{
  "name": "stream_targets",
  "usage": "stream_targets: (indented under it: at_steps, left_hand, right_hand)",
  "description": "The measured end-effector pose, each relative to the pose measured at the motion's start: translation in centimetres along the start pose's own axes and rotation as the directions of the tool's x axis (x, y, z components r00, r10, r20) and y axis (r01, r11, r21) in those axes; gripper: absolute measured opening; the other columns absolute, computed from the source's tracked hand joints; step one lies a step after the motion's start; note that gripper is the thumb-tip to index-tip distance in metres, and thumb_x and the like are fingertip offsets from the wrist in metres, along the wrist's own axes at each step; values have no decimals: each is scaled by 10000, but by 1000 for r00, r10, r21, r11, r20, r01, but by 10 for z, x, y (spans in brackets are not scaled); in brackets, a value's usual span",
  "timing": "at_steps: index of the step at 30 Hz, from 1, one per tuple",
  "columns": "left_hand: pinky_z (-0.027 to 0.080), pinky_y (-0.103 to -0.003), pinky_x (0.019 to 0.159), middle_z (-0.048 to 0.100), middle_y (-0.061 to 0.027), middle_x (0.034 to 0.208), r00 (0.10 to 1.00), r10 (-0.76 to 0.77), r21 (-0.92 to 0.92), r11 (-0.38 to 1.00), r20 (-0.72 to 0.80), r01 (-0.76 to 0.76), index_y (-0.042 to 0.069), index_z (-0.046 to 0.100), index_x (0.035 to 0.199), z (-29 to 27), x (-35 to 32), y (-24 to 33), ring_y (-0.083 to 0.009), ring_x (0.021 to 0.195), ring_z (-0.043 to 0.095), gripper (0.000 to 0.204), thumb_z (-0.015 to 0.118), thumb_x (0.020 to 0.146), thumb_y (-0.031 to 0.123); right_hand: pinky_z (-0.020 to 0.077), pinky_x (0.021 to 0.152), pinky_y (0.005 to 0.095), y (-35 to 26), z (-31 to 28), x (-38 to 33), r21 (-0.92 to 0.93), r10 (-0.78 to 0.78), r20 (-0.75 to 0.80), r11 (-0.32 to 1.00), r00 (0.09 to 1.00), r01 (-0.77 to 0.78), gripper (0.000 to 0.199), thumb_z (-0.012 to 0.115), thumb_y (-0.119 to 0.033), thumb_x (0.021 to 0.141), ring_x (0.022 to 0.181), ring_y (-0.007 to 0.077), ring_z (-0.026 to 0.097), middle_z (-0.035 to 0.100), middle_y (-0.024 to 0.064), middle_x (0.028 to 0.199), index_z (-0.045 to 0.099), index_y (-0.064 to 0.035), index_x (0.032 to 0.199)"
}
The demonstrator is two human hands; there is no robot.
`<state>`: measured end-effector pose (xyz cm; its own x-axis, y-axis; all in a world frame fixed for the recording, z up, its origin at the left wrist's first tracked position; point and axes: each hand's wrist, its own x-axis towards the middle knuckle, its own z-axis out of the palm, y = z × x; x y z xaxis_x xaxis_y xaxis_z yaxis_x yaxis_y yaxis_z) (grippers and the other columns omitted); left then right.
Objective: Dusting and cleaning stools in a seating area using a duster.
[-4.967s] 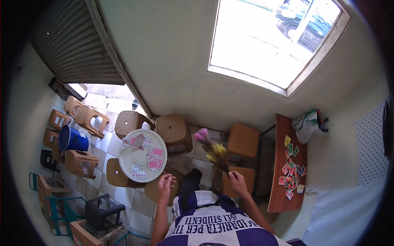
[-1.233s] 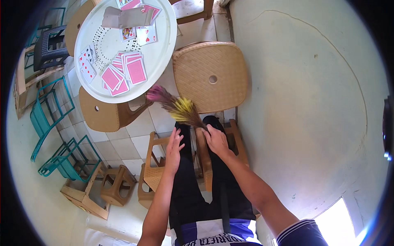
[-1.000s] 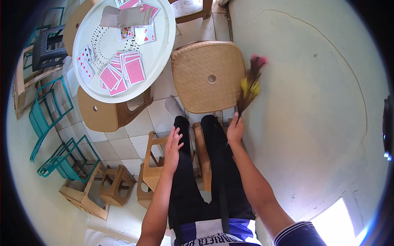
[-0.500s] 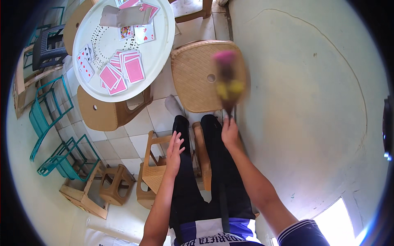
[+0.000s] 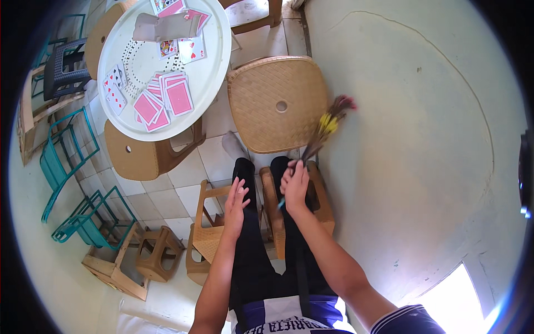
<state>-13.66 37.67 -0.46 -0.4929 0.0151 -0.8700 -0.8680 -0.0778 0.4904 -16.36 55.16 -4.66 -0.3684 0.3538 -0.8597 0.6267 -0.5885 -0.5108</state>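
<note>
Duster, feathered, pink and yellow at the tip, held by its thin handle and angled up and right against the pale wall. Gripped near the lower end only, in the right hand, fingers curled tight round the handle. Left hand empty, fingers spread, resting flat on the left thigh.

Likely trouble first in the grip: long, light stick pinched low down, so could twist or slip out mid-swing and drop between the knees or onto the tiled floor. Feathers blurred at the head, so probably moving fast; could snag on the rough plaster and shed or bend.

Just left of the duster, woven tan chair, seat close under the feather tip; a wide sweep could clip its edge. Further left, round white desk covered with playing cards, some fanned, some stacked face down. Well apart from the feathers at present, yet loose and light: any gust or stray swipe could scatter them.

Body seated on a wooden stool, another one just beside the left leg; leaning far right toward the wall could tip the seat. More stools and teal frames crowded lower left, well out of reach.
</note>
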Motion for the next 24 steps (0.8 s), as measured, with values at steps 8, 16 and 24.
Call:
stream_targets:
  at_steps: [8, 16, 24]
  left_hand:
    - [418, -389, 1053, 389, -125, 1536, 999, 31, 55, 998, 26, -32, 80, 270, 1544, 2, 4, 6, -266, 1345, 455, 616, 448, 1044, 392]
    - [423, -383, 1046, 390, -141, 1534, 999, 26, 57, 998, 41, -29, 79, 279, 1540, 4, 7, 1, -276, 1358, 453, 627, 429, 1037, 420]
    - [431, -371, 1041, 401, -140, 1527, 999, 9, 71, 997, 40, -12, 71, 284, 1536, 4, 2, 2, -270, 1347, 465, 627, 434, 1036, 416]
  right_hand:
    - [208, 408, 234, -91, 58, 35, -6, 36, 217, 999, 976, -35, 332, 390, -411, 1051, 448, 52, 277, 338, -56, 621, 542, -116, 1050]
    - [189, 418, 239, -43, 13, -44, 251, 205, -107, 952, 973, -173, 305, 354, -373, 1062, 459, 70, 260, 358, -29, 657, 508, -133, 1172]
    - [217, 423, 230, -87, 28, -14, 143, 150, 254, 971, 956, -190, 327, 379, -355, 1064, 471, 54, 288, 388, -41, 671, 542, -118, 1218]
